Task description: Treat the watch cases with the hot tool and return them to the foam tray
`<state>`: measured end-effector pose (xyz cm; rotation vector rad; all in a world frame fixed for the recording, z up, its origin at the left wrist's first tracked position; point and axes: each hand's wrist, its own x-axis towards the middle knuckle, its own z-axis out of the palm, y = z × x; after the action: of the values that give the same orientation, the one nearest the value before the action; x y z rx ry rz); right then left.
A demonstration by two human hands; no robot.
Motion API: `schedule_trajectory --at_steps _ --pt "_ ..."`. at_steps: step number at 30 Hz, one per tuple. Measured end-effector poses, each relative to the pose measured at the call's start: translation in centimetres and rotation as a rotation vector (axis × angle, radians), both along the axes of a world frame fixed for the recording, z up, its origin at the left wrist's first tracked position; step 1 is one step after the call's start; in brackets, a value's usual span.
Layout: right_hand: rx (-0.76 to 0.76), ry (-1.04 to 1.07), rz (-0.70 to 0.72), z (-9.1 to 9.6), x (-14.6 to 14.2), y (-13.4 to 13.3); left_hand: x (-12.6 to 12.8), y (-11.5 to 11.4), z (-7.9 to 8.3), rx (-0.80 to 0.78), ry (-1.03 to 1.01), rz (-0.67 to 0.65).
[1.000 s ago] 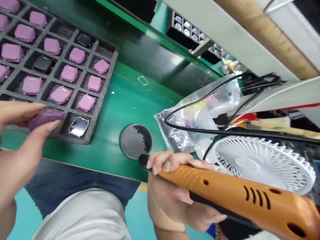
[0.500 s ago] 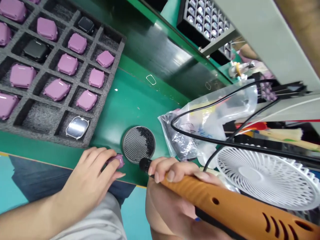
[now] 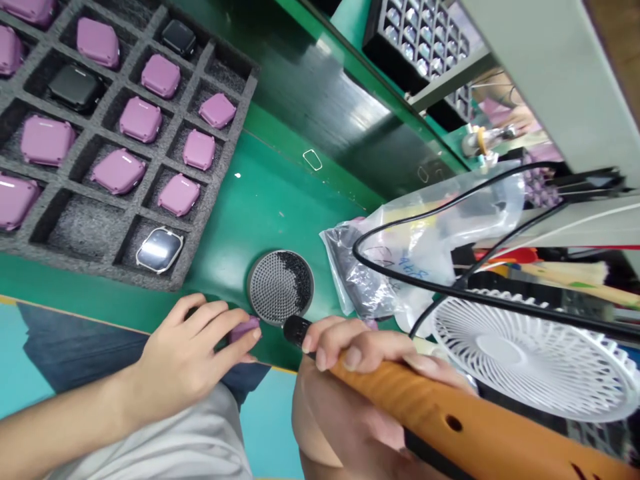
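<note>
My left hand [image 3: 193, 350] is closed around a purple watch case [image 3: 243, 329] near the front edge of the green bench; its fingers cover most of the case. In my right hand [image 3: 357, 347] lies an orange electric screwdriver [image 3: 425, 400], its black tip [image 3: 296, 329] pointing left at the lower rim of a round grey dish [image 3: 270, 287]. Tiny black screws [image 3: 300, 277] cluster on the right side of that dish's dimpled surface. A dark foam tray [image 3: 200, 250] at the left holds several purple watch cases, two black ones and a silver-framed one [image 3: 160, 249] with a shiny face.
Clear plastic bags [image 3: 395, 260] lie right of the dish, with a black cable [image 3: 357, 250] looping over them. A white fan [image 3: 530, 353] stands at the right. Behind the raised green ledge sits another tray [image 3: 420, 37] of shiny pieces. A thin white outline frame [image 3: 313, 159] lies near the ledge.
My left hand and the purple watch case have shifted slightly right, and the fingers cover more of it. The screwdriver has shifted slightly right and down; its tip stays beside the dish.
</note>
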<state>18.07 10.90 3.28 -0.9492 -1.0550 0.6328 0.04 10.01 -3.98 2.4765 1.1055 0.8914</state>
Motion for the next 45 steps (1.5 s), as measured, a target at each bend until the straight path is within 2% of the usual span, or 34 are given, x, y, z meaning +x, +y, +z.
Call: schedule_trajectory --at_steps 3,7,14,18,26,31,34,36,38,40,43,45 --pt "0.033 -0.022 -0.026 0.6 -0.2 -0.4 -0.1 0.0 -0.2 0.010 -0.009 -0.043" --pt "0.065 -0.034 0.016 0.4 -0.3 -0.9 -0.2 -0.1 -0.3 -0.003 -0.046 -0.039" --pt "0.036 -0.015 0.109 -0.4 -0.7 -1.0 0.0 -0.2 -0.6 0.011 -0.088 -0.011" --pt "0.008 0.005 0.081 -0.4 -0.9 -0.7 0.1 -0.1 -0.6 0.006 -0.092 -0.008" --pt "-0.006 -0.111 0.113 -2.1 0.1 -1.5 0.3 -0.1 -0.6 0.012 -0.101 0.003" --pt "-0.051 -0.114 0.299 -2.1 0.8 -1.6 0.3 0.0 -0.5 0.020 -0.088 0.002" --pt "-0.182 -0.131 0.441 -1.0 1.8 -1.0 0.3 0.0 -0.6 0.029 -0.089 0.007" --pt "-0.223 -0.142 0.547 -0.2 2.5 -0.3 0.3 0.0 -0.7 0.030 -0.090 0.008" --pt "-0.276 -0.212 0.726 0.5 2.9 0.4 0.3 -0.1 -0.7 0.032 -0.092 0.011" --pt "-0.300 -0.270 0.792 0.7 2.4 0.5 0.3 -0.1 -0.8 0.040 -0.093 0.013" --pt "-0.082 -0.158 0.397 0.2 0.7 -0.2 0.3 -0.2 -0.9 0.063 -0.083 0.014" --pt "-0.014 -0.106 0.219 -0.2 -0.3 -0.8 0.3 -0.3 -1.0 0.081 -0.065 0.023"
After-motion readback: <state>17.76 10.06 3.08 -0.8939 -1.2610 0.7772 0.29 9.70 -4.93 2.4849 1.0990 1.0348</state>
